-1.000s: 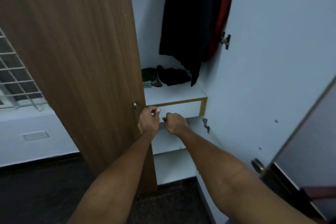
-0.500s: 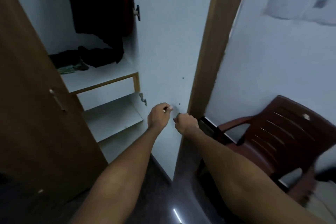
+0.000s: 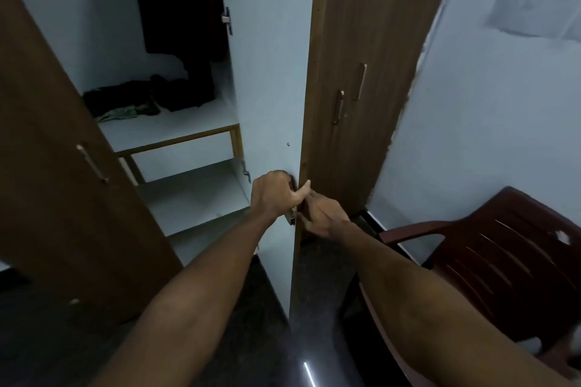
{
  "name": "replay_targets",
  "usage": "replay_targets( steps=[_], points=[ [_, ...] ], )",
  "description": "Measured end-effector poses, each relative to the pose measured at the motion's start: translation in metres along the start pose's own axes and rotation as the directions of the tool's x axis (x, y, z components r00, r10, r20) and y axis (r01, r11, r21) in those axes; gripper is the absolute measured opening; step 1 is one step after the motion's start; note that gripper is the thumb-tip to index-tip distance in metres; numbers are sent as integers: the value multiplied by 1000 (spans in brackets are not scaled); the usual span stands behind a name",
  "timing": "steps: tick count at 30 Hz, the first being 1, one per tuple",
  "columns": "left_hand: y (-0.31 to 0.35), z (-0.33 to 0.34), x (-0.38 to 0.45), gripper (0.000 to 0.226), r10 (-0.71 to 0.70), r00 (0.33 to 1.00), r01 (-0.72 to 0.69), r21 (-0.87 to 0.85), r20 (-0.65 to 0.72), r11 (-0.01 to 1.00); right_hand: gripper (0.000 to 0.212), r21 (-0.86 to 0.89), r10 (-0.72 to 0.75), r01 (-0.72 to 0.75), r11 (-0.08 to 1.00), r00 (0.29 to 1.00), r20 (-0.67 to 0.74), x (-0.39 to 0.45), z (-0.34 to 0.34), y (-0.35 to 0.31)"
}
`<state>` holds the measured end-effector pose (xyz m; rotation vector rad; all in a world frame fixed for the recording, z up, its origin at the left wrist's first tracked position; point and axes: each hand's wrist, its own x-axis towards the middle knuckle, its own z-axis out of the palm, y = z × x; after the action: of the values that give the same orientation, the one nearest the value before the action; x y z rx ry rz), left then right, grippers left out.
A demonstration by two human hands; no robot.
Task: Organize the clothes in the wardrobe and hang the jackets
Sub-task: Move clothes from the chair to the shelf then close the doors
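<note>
Both hands on open door edge, left hand curled round it, right hand prob pinching the latch: swing slowly, mind fingers w/ chair close.

I see matt wood-grain on the door, its inner face smooth white; shiny metal handles; a glossy, probably plastic chair at four o'clock; dark polished floor.

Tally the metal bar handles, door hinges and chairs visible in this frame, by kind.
Bar handles: 3
Door hinges: 2
Chairs: 1
Total: 6
</note>
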<state>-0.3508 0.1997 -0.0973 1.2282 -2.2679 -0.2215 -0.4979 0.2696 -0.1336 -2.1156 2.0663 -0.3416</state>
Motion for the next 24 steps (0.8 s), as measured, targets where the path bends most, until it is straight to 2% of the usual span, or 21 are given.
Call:
replay_targets(
  steps=[3,6,9,14,15,16,20,23,24],
  points=[
    [-11,-12,-8,47,24,1000,-25,69,13,997,65,-17,-143,143,990,990,-10,8,17,2],
    [-19,-25,-13,44,50,998,-55,101,49,993,66,16,-215,216,976,975,-53,11,27,-4],
    [-47,-42,-32,47,-15,999,4,202,51,979,67,49,-304,309,950,948,-93,22,42,-34],
    [-71,-70,-58,49,-106,992,69,392,74,918,67,132,-309,325,937,942,-129,25,69,-77],
    [-86,-88,-72,50,-176,984,142,434,39,890,67,151,-349,365,919,929,-123,33,74,-102],
    [-89,-93,-75,50,-183,983,153,422,31,893,66,140,-348,364,921,929,-126,36,75,-107],
    [-125,-112,-98,47,-293,956,280,386,-25,879,50,116,-406,417,901,907,-112,48,82,-141],
    [-169,-135,-102,51,-360,932,345,359,-24,868,33,119,-424,459,880,875,-234,70,78,-184],
    [-170,-135,-105,51,-382,924,358,335,6,872,29,165,-384,436,885,882,-272,71,77,-187]
  ],
)
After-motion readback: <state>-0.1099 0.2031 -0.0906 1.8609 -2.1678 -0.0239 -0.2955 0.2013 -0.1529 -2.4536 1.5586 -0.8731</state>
